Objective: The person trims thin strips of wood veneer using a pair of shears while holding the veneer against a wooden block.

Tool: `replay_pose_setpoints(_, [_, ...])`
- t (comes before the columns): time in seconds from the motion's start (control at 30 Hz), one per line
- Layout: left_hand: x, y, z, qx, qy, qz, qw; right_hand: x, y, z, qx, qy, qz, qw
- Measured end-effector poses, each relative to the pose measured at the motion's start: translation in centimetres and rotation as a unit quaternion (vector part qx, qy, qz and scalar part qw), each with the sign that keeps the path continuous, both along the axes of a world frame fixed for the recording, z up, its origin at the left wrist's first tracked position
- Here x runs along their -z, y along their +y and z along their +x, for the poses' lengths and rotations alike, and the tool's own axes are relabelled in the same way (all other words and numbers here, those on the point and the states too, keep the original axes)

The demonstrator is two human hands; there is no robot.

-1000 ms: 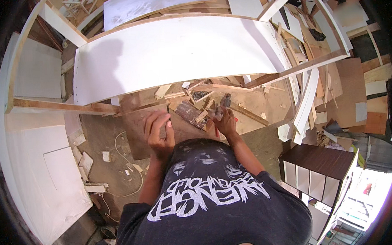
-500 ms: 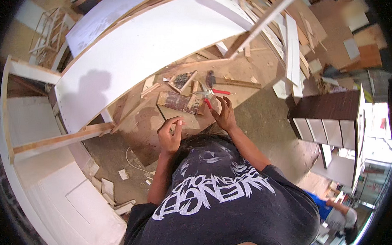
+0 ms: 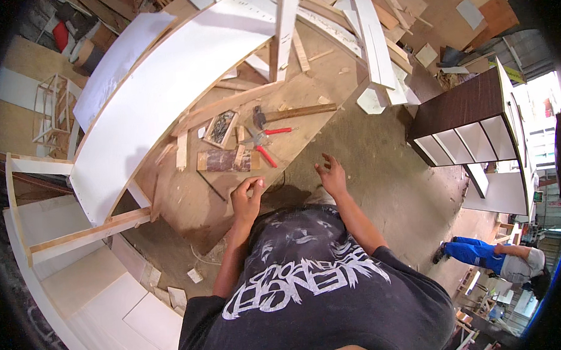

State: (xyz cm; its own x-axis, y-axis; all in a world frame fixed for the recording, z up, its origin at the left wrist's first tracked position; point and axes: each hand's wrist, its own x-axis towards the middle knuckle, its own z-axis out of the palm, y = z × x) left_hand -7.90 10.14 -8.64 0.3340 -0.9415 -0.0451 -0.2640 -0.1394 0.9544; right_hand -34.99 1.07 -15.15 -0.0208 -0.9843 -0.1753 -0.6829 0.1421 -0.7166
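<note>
My left hand [image 3: 246, 200] is raised by the near edge of the workbench [image 3: 308, 89], its thumb and fingers pinched together; whether something small is between them I cannot make out. Over the floor right of the bench, my right hand [image 3: 333, 178] has its fingers apart and holds nothing. Nearest to both hands lie pliers [image 3: 266, 155] with red handles, spread apart. Behind them is a hammer [image 3: 299, 112] with a wooden handle. A small wooden box of nails [image 3: 221, 127] and a worn wooden block [image 3: 220, 161] lie left of the pliers, beside a thin dark rod [image 3: 212, 186].
A long white panel frame [image 3: 158, 93] rests across the bench's far left. White boards [image 3: 375, 46] stick out at its far right. A dark brown cabinet [image 3: 457, 126] with white compartments stands on the right. Another person [image 3: 484, 253] in blue trousers is beyond it. Scraps [image 3: 176, 296] litter the floor at left.
My view has swung, so the bench and tools sit farther left. My right hand is now away from the pliers, over the floor. The other person shows more fully.
</note>
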Motion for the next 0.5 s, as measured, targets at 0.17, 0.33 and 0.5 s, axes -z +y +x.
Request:
replay_pose_setpoints(0.17, [1.6,-2.7,-7.0,-0.011,0.054,0.03,0.998,0.0,-3.1,-7.0,-0.031,-0.042,0.054,0.997])
replay_pose_setpoints(0.33, [3.0,-6.5,-15.8,-0.029,0.198,0.018,0.98,1.8,-4.7,-16.8,-0.053,-0.144,0.065,0.986])
replay_pose_setpoints(0.5, [1.9,-10.8,-23.2,-0.006,0.24,0.026,0.97,3.2,-6.2,-25.0,0.036,-0.168,0.103,0.98])
